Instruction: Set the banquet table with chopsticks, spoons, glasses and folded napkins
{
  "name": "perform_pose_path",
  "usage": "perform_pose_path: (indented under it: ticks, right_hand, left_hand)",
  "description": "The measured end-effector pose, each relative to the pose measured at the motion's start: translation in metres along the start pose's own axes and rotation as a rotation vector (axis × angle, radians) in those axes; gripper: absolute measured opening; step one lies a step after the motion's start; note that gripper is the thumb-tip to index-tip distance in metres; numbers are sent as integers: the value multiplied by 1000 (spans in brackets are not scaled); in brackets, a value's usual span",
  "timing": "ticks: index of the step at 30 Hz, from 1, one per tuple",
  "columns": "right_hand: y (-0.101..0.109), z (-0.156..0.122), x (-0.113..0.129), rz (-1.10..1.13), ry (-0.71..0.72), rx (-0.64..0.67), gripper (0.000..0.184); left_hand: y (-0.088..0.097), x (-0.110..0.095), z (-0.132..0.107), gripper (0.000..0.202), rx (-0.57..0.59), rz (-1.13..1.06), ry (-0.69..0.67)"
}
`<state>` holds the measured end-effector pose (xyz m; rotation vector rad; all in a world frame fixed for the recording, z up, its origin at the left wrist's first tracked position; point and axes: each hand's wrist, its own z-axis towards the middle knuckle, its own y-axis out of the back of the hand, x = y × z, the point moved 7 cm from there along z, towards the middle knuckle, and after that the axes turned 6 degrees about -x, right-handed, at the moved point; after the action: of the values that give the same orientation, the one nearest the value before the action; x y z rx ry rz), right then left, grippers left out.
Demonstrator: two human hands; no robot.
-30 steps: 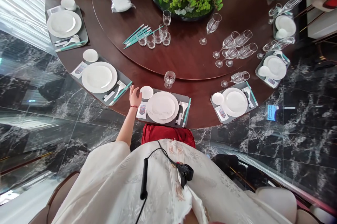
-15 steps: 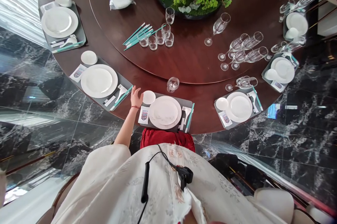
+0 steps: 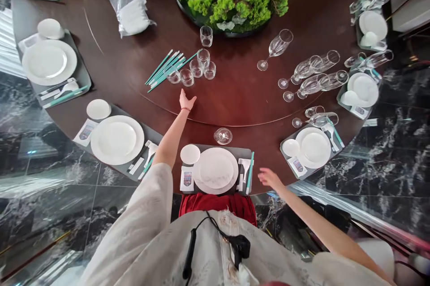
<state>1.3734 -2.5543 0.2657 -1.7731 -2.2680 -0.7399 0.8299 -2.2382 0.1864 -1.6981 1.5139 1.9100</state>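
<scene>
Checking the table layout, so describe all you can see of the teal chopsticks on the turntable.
The chopsticks are a loose bunch of straight teal sticks, glossy like plastic. They lie flat on the dark wooden turntable, slanting together and slightly fanned, untied. Their upper ends reach toward small clear tumblers; I cannot tell whether any touches a glass. No hand touches them; the left hand is open nearby.

And look at that: the left arm (image 3: pixel 171 139) stretched out toward the centre of the frame, the left hand (image 3: pixel 187 100) wide open, fingers fanned, nothing in it! A thin red bracelet (image 3: pixel 185 109) sits at the wrist, and a white sleeve (image 3: pixel 141 205) covers the arm up to about the elbow. Over on the lower right, the bare right arm (image 3: pixel 322 227) runs in low, the right hand (image 3: pixel 270 178) open too, fingers loosely spread, empty, well apart from the left.
</scene>
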Motion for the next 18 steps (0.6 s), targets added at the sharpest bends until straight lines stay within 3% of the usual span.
perform_pose_path:
  ticks: [3, 4, 6, 9, 13, 16, 18]
  right_hand:
    - [-19, 33, 78, 165, 211, 51, 38]
    - [-26, 37, 96, 208, 280, 60, 44]
    - [-39, 35, 108, 252, 345, 56, 51]
    - [-51, 21, 80, 262, 308, 32, 55]
    - [-50, -4, 5, 274, 82, -1, 56]
    - [-42, -19, -36, 329, -9, -45, 55]
    - [-36, -26, -51, 375, 2, -59, 54]
  left_hand:
    - [-26, -16, 16, 97, -179, -10, 140]
    - [-32, -20, 19, 97, -216, -8, 180]
    - [-39, -27, 25, 94, -239, -9, 248]
    - [-41, -33, 31, 86, -229, -32, 307]
    - [-35, -37, 29, 78, -227, -39, 283]
    - [-24, -32, 7, 68, -194, -89, 221]
    - [-10, -21, -25, 54, -140, -154, 169]
